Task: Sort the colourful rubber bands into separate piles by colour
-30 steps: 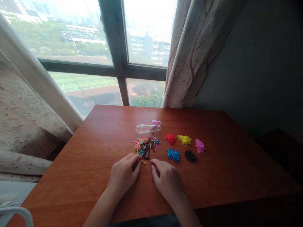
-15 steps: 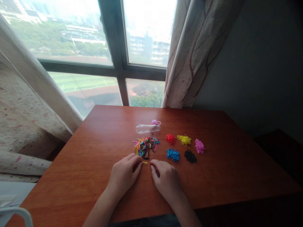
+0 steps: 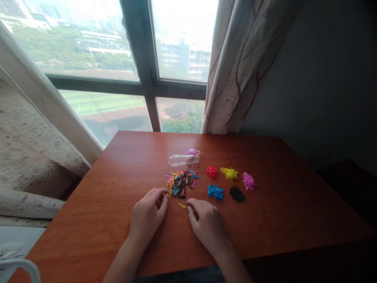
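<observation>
A mixed heap of small coloured rubber bands (image 3: 180,181) lies on the table in front of me. At its near left edge is my left hand (image 3: 149,210), fingers bent, thumb and forefinger slightly apart, with nothing visible between them. One loose yellow rubber band (image 3: 182,206) rests on the wood between my hands. My right hand (image 3: 206,220) lies just right of that band, fingers curled, with a small gap between thumb and forefinger and no band showing in it.
Right of the heap are separate piles of red (image 3: 212,172), yellow (image 3: 229,173), pink (image 3: 249,181), blue (image 3: 215,192) and black bands (image 3: 237,194). Behind the heap lies a clear plastic bottle-shaped container (image 3: 183,160), beside a pink cap with a loop (image 3: 193,151). A window (image 3: 182,114) is beyond the table.
My left hand has let go of the yellow rubber band and drawn back left to the heap's edge. The band now lies fully visible. My right hand stays in place.
</observation>
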